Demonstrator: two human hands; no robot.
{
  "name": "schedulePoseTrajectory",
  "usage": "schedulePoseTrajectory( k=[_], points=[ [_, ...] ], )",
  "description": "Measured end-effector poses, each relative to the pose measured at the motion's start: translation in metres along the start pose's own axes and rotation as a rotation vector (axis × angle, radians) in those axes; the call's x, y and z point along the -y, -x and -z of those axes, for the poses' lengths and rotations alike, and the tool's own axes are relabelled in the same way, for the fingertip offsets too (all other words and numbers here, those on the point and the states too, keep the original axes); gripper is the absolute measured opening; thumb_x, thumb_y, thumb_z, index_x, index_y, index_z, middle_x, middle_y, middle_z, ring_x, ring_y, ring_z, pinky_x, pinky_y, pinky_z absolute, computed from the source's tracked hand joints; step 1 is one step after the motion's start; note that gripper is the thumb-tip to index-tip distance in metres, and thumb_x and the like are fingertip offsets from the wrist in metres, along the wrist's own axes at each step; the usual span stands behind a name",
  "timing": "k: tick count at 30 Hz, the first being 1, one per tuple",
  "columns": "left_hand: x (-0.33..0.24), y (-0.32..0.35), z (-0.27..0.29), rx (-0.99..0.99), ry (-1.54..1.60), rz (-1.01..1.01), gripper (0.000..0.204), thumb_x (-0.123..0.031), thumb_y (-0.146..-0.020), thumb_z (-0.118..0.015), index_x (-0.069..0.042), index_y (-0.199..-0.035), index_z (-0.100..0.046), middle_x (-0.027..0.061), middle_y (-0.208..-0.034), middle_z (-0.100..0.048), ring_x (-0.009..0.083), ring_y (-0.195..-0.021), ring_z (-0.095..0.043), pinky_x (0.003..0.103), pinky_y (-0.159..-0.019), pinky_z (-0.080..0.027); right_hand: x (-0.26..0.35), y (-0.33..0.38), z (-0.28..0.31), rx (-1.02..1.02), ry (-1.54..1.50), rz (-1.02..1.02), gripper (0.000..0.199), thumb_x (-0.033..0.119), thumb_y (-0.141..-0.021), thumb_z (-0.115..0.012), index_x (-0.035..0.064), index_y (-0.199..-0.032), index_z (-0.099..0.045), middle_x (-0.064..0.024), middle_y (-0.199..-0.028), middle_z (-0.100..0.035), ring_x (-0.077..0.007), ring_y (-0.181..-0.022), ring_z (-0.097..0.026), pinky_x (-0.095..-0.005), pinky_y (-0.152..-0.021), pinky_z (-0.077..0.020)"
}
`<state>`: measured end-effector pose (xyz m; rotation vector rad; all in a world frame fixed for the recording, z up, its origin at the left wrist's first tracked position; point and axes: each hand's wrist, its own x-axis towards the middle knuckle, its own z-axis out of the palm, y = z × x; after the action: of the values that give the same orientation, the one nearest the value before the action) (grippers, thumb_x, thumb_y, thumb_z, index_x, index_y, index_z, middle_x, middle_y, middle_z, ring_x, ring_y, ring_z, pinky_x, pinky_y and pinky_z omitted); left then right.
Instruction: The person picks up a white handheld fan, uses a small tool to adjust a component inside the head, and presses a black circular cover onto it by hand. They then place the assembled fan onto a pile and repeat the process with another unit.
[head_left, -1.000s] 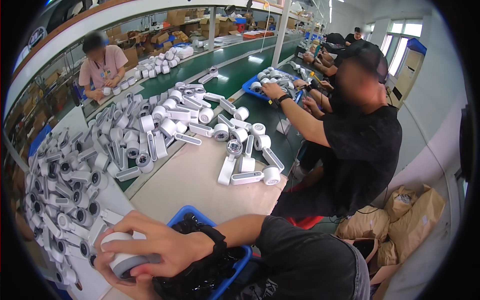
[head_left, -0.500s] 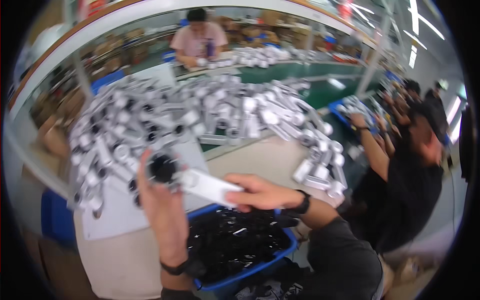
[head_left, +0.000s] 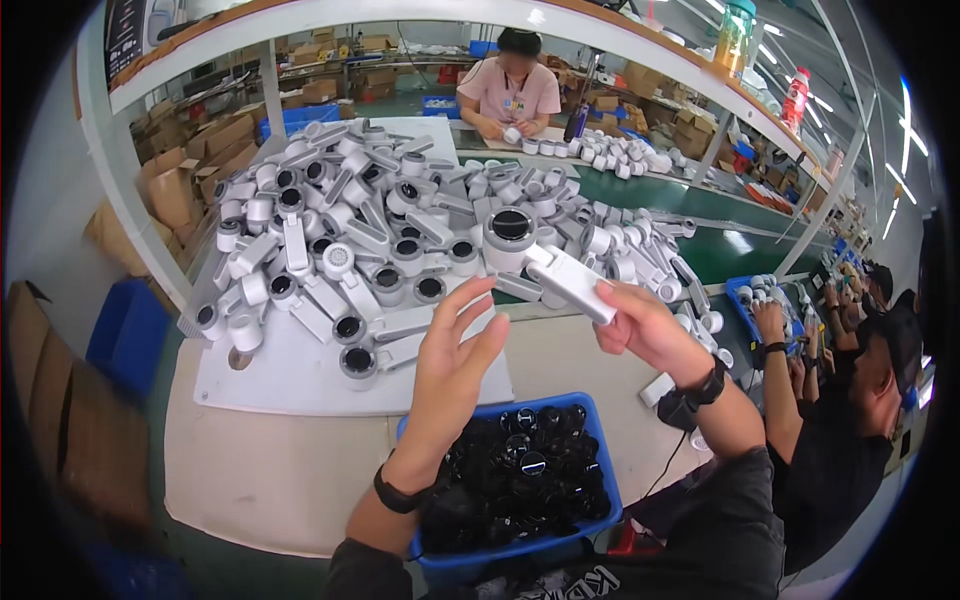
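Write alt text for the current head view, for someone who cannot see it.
A right hand holds a white handheld device with a round, black-faced head by its handle, the left hand open nearby. Below is a blue bin of glossy black round pieces; beyond, similar white devices lie heaped on a white board.

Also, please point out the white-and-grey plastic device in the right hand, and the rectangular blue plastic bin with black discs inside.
White-and-grey plastic device (head_left: 561, 275), head view: upper part of the white handle.
Rectangular blue plastic bin (head_left: 606, 470), head view: rim on its right side.
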<state>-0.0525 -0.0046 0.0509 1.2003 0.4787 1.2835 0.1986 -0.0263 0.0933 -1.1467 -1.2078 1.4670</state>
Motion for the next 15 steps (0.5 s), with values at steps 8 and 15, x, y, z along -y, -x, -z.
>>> schedulePoseTrajectory(
  k=[8, 15],
  points=[
    [0.01, -0.002, -0.001, 0.074, 0.014, 0.017, 0.04, -0.017, -0.094, -0.063, -0.005, -0.13, -0.051, 0.0105, -0.139, -0.044, 0.0237, -0.127, -0.047, 0.037, -0.101, -0.043, -0.019, -0.002, 0.089, 0.007, 0.372, -0.263, 0.032, 0.03, -0.096, -0.061, -0.0018, -0.095, -0.061, -0.0028, -0.065, -0.055, -0.0127, -0.052, -0.052, -0.0258, -0.05, -0.0408],
    [0.012, 0.0, 0.004, 0.073, -0.019, 0.005, 0.039, -0.02, -0.093, -0.065, -0.008, -0.128, -0.052, 0.0092, -0.136, -0.045, 0.0241, -0.123, -0.049, 0.037, -0.096, -0.045, 0.028, 0.1, 0.102, -0.194, 0.423, -0.37, 0.042, 0.031, -0.09, -0.066, -0.0066, -0.107, -0.061, -0.005, -0.069, -0.059, -0.012, -0.049, -0.052, -0.0255, -0.044, -0.0407]
  ],
)
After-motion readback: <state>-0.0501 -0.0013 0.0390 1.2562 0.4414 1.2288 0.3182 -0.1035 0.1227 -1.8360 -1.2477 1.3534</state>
